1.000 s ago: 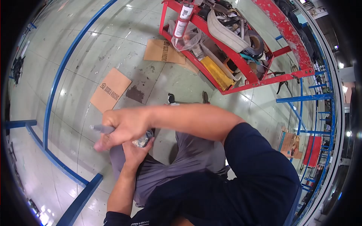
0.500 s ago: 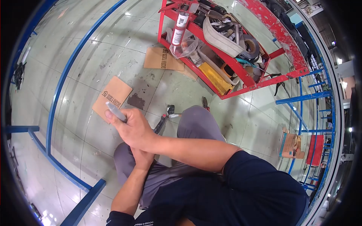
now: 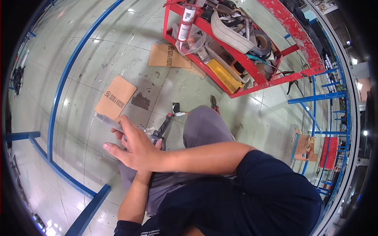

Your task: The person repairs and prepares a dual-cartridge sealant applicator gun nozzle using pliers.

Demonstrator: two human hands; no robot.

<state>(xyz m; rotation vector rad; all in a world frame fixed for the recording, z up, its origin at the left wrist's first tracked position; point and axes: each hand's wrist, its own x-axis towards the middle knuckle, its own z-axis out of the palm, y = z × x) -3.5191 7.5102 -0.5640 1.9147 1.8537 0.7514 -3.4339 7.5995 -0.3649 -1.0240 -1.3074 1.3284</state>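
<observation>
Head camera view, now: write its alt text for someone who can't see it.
A person's bare right hand holds a grey, tapered cylindrical object above their mostly hidden left hand. Beyond, brown cardboard sheets printed with black lettering lie on a pale tiled floor, near a red metal rack of tools.

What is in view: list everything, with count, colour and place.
stick: one, grey, right hand
dark tool: one, black, by left hand
pliers: one, red-handled, floor
cardboard: several, brown, floor
cart: one, red, ahead
tube: one, red-white, cart
tray: one, pale, cart
frame: one, blue, left
box: one, brown, right
right hand: one, bare, centre
left hand: one, mostly hidden, below it
</observation>
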